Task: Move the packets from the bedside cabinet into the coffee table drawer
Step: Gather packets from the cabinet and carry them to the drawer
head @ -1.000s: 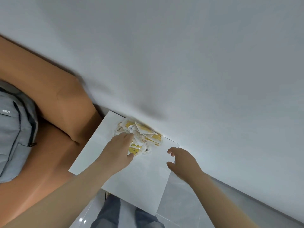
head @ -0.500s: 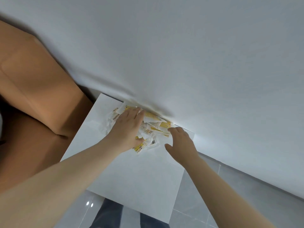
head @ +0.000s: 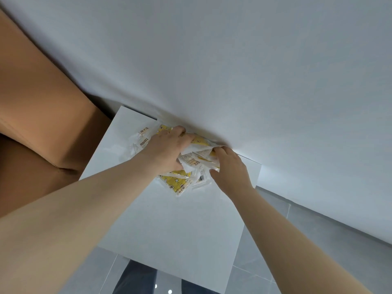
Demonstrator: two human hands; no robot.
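Packets [head: 176, 183], yellow-white pile, lie at far edge of white bedside cabinet surface [head: 169, 225], touching wall [head: 233, 60]. Left hand [head: 167, 149] lies on top of pile, fingers curled over its far side. Right hand [head: 230, 168] at right side of pile, fingers curled into packets. Hands close together, pile between them. Brown bed [head: 42, 102] at left.

text: brown printed characters on packets [head: 180, 184] | legibility: too small and blurred to read | sign: barcode [head: 203, 178] on one wrapper, digits unreadable
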